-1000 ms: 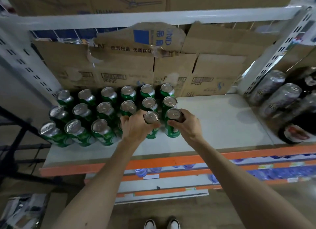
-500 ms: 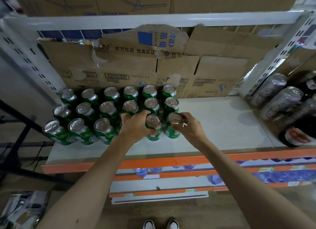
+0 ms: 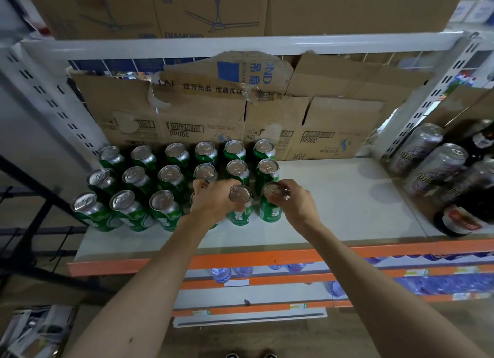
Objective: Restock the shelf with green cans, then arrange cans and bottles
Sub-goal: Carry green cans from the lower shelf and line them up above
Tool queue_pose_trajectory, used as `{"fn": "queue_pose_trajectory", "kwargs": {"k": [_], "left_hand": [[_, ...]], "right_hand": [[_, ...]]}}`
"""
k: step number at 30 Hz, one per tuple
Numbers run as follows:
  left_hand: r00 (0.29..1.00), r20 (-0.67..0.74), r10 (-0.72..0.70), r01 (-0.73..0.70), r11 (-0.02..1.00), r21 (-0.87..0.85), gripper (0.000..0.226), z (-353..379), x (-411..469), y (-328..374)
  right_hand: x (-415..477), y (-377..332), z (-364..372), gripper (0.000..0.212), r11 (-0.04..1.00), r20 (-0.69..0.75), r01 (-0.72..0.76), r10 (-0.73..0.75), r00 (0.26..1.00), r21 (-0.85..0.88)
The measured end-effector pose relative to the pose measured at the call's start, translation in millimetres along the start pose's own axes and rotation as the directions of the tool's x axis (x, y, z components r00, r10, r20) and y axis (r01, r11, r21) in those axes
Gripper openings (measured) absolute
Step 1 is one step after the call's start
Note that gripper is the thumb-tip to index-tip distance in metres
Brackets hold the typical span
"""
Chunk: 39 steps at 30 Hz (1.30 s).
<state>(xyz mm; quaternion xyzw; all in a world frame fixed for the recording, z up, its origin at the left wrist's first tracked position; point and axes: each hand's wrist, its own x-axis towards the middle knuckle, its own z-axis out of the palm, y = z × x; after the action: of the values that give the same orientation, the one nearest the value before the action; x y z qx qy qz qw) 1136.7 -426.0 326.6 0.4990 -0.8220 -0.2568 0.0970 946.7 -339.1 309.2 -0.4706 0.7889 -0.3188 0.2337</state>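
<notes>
Several green cans (image 3: pixel 171 175) stand in rows on the left half of the white shelf (image 3: pixel 347 213). My left hand (image 3: pixel 213 202) wraps the top of a front-row green can (image 3: pixel 240 213) and partly hides another can to its left. My right hand (image 3: pixel 296 202) grips the rim of the neighbouring green can (image 3: pixel 268 210), the rightmost in the front row. Both cans stand upright on the shelf. Silver cans (image 3: pixel 427 167) and dark bottles (image 3: pixel 465 218) stand at the shelf's right end.
Torn cardboard boxes (image 3: pixel 240 111) line the back of the shelf. Slotted white uprights (image 3: pixel 53 103) flank it. The orange shelf edge (image 3: pixel 267 258) runs below my wrists, with water bottles (image 3: pixel 222 273) on the lower level. Packaging (image 3: pixel 32 328) lies on the floor at the left.
Both hands have stayed on the same two front-row cans. The view has shifted slightly; the cans and hands sit a little further back on the shelf.
</notes>
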Motion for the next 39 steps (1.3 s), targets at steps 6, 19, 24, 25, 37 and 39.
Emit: {"fn": "queue_pose_trajectory", "kwargs": {"k": [6,19,24,25,37,39], "left_hand": [[0.998,-0.051,0.044,-0.042,0.999,0.034,0.029,4.4,0.0,-2.8],[0.995,-0.021,0.098,-0.095,0.989,0.115,0.028,-2.6,-0.4,-5.3],[0.994,-0.027,0.102,-0.097,0.983,0.154,0.028,-6.2,-2.3,-5.1],[0.995,-0.026,0.099,-0.094,0.984,0.153,0.029,-6.0,-2.7,-3.9],[0.997,0.016,0.075,-0.076,0.979,0.187,0.044,-9.7,-4.2,-1.0],[0.998,0.015,0.068,-0.070,0.980,0.187,0.044,-9.9,-4.2,-1.0]], "right_hand": [[-0.8,-3.7,-0.3,0.037,1.000,-0.007,-0.029,0.029,1.000,-0.002],[-8.7,-8.4,0.3,0.039,0.998,-0.051,-0.059,0.058,0.997,-0.007],[-19.2,-10.0,5.8,0.035,0.996,-0.065,-0.010,0.004,0.998,-0.084],[-20.8,-10.0,6.7,0.035,0.995,-0.073,-0.006,-0.001,0.997,-0.097],[-22.0,-10.4,7.9,0.039,0.997,-0.077,-0.014,0.008,0.997,-0.081],[-21.6,-10.0,7.9,0.039,0.997,-0.074,-0.018,0.012,0.997,-0.076]]}}
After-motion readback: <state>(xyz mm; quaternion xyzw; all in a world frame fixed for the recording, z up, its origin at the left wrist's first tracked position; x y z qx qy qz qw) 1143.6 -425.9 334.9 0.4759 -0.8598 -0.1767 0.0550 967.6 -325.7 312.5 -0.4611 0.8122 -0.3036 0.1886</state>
